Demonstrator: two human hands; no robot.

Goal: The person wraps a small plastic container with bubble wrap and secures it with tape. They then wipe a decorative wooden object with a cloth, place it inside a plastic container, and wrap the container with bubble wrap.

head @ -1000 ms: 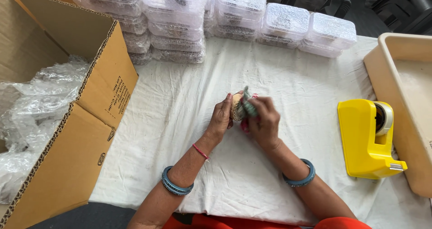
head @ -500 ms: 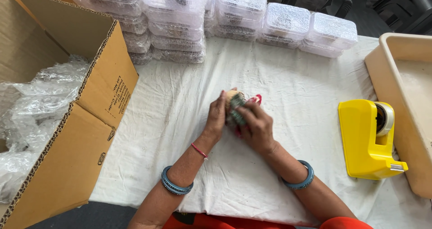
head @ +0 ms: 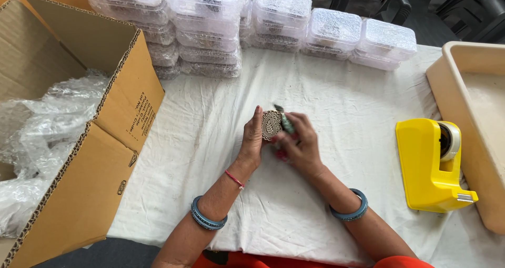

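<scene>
Head view: both hands' grip holds carved block (head: pixel 271 125); right hand (head: pixel 298 144) blurred.

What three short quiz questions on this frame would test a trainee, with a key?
1. True or false: the left hand touches the carved block.
2. Which side of the hands is the yellow tape holder on: A the person's left, B the person's right?
3. What fills the cardboard box?

Key: 1 true. 2 B. 3 clear bubble wrap.

The right hand also holds the block, with a small greenish thing.
</scene>
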